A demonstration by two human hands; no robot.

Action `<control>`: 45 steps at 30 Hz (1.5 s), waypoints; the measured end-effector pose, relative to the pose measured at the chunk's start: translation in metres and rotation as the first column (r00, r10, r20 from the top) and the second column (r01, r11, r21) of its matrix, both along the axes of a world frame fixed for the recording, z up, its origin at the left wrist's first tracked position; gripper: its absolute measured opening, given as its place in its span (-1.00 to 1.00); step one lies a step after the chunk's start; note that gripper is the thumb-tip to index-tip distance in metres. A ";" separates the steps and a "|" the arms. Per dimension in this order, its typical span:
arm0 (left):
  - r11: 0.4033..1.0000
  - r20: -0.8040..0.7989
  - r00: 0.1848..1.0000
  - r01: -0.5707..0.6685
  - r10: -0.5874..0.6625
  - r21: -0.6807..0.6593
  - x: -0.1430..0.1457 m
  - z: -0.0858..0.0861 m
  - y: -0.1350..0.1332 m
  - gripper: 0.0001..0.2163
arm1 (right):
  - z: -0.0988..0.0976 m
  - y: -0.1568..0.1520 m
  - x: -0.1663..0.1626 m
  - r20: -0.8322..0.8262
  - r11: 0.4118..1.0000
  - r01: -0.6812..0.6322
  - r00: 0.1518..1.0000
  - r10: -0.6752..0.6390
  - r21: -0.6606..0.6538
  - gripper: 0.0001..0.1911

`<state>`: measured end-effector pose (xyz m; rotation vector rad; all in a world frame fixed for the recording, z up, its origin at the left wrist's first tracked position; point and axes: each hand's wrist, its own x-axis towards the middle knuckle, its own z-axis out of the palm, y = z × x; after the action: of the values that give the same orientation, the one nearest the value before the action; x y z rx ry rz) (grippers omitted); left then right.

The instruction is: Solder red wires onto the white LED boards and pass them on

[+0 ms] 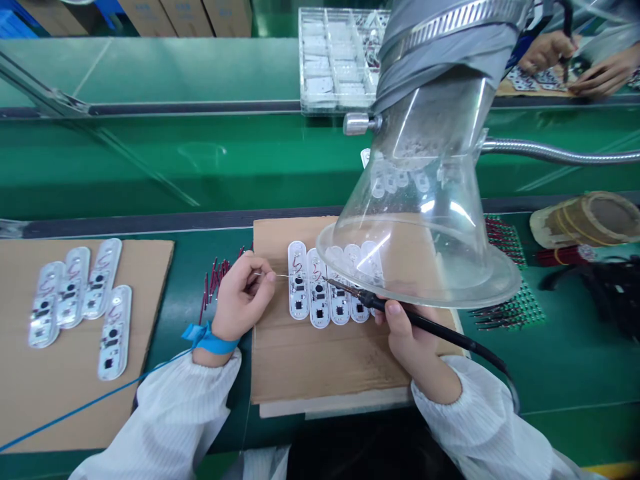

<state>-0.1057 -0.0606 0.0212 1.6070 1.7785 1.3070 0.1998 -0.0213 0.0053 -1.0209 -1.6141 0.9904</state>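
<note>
Several white oblong circuit boards (pixel 319 303) stand side by side on a cardboard sheet (pixel 320 373), each with black chips and some with short red wires. My left hand (pixel 245 287), wearing a blue wrist strap (pixel 213 340), pinches a thin strand of solder wire (pixel 281 275) whose end reaches over the leftmost boards. My right hand (pixel 410 333) is closed round a black soldering iron (pixel 373 300). Its tip points left, at the upper part of the second and third boards; whether it touches one I cannot tell. The rightmost boards are partly behind a clear fume hood.
The clear fume hood (pixel 425 233) hangs low over the boards' right side. More boards (pixel 115 333) lie on cardboard at left. Red wires (pixel 213 283) lie beside my left hand; a green wire rack (pixel 530 303) is at right. Across the bench are a parts box (pixel 335 60) and another person's hands (pixel 547 52).
</note>
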 end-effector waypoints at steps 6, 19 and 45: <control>1.000 0.033 0.999 0.015 -0.016 0.016 -0.001 0.000 -0.003 -0.90 | 0.009 0.003 -0.005 0.028 0.999 0.044 0.999 -0.044 0.001 -0.61; 1.000 0.022 1.000 -0.013 0.013 -0.009 -0.002 -0.002 0.000 -0.91 | -0.001 0.001 0.004 0.030 0.998 0.031 0.999 -0.029 -0.058 -0.72; 0.960 0.032 0.964 0.264 -0.262 -0.093 -0.005 0.006 -0.004 -0.89 | -0.007 -0.005 0.007 0.036 0.997 -0.076 0.996 0.076 -0.027 -0.79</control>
<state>-0.1110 -0.0645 0.0269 1.7024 1.5284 1.0929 0.2064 -0.0259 -0.0020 -1.0067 -1.6856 1.0505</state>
